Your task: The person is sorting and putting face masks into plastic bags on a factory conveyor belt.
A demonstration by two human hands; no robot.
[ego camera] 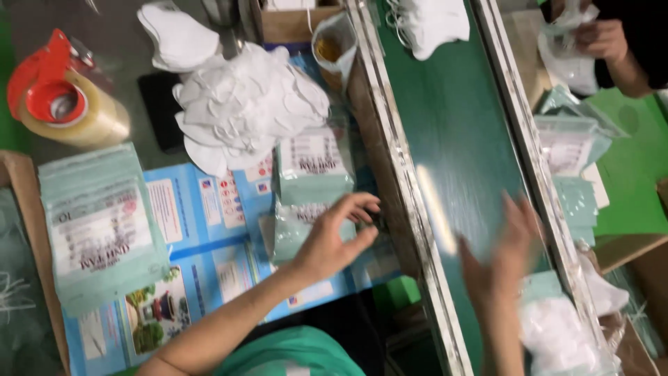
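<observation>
- A packing counter (209, 209) covered with blue printed sheets lies under the left hand, and a long green conveyor belt with shiny metal rails (452, 139) runs past on its far side.
- The left hand (334, 240) hovers with fingers curled and partly open over a pale green sealed plastic pouch (296, 233) at the counter's edge; whether it touches the pouch, or grips anything, cannot be told.
- Just beyond that hand lies a second pale green pouch (314, 167), and past it a loose heap of white face masks (247, 104).
- Well to the left of the left hand sits a stack of the same pale green pouches (101, 223), and beyond that a roll of clear packing tape in a red dispenser (66, 104).
- The right hand (504, 257) is spread open above the belt, blurred, holding nothing.
- Just near of the right hand, a clear bag of white masks (560, 334) rests at the belt's edge.
- Far across the belt, another person's hand (602, 38) holds a crumpled clear bag (567, 59).
</observation>
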